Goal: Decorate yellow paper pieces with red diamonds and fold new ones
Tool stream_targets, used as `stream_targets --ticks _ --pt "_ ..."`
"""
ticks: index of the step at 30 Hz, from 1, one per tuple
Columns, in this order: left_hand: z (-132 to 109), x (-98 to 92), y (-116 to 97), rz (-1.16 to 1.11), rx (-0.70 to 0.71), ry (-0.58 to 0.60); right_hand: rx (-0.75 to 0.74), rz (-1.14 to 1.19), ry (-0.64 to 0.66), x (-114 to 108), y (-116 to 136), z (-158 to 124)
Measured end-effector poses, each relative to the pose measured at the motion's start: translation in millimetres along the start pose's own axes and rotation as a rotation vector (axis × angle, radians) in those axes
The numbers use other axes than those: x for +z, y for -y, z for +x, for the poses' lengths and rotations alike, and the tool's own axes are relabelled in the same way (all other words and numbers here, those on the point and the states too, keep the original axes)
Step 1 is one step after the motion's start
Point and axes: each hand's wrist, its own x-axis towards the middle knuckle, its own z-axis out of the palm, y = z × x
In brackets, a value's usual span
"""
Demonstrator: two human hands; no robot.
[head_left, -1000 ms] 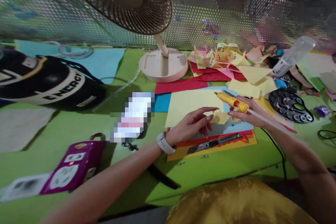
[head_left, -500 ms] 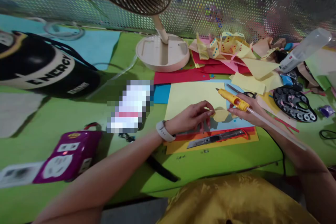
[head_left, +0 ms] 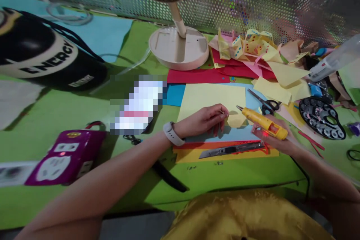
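My left hand (head_left: 209,118), a pale watch band on its wrist, pinches the left edge of a small piece of yellow paper (head_left: 236,120). That paper is above a larger pale yellow sheet (head_left: 210,95) and a light blue sheet (head_left: 236,134). In my right hand (head_left: 277,137) is a yellow glue gun (head_left: 261,122), its nozzle pointing up and left, just past the small paper. A red light glows by its handle. Below both hands, a utility knife (head_left: 230,150) lies on orange and yellow sheets. Black scissors (head_left: 266,103) lie beyond the glue gun.
A fan base (head_left: 161,50) stands at the back, with crumpled paper scraps (head_left: 253,45) to its right. A paint palette (head_left: 322,118) and a clear bottle (head_left: 334,62) are at the right. At the left are a black tumbler (head_left: 56,56), a blurred-out phone (head_left: 140,105) and a purple power strip (head_left: 67,153).
My right hand has left the small paper and now grips the glue gun lower and further right. My left hand keeps its pinch. The scissors show more fully.
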Motion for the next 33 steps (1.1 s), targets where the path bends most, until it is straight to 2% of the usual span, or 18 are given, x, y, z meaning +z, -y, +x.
stream_targets --ticks 3,14,23,33 --pt "-1 0.1 -2 0.009 -0.014 -0.011 0.064 0.043 0.068 8 -6 -5" --pt "-1 0.9 -2 -0.014 -0.05 -0.01 0.163 0.14 0.079 24 -27 -15" --pt "-1 0.5 1 -0.038 -0.045 -0.01 0.125 0.05 0.086 25 -30 -16" --pt "-1 1.3 0 -0.03 -0.039 -0.01 0.15 0.099 0.089 27 -29 -16"
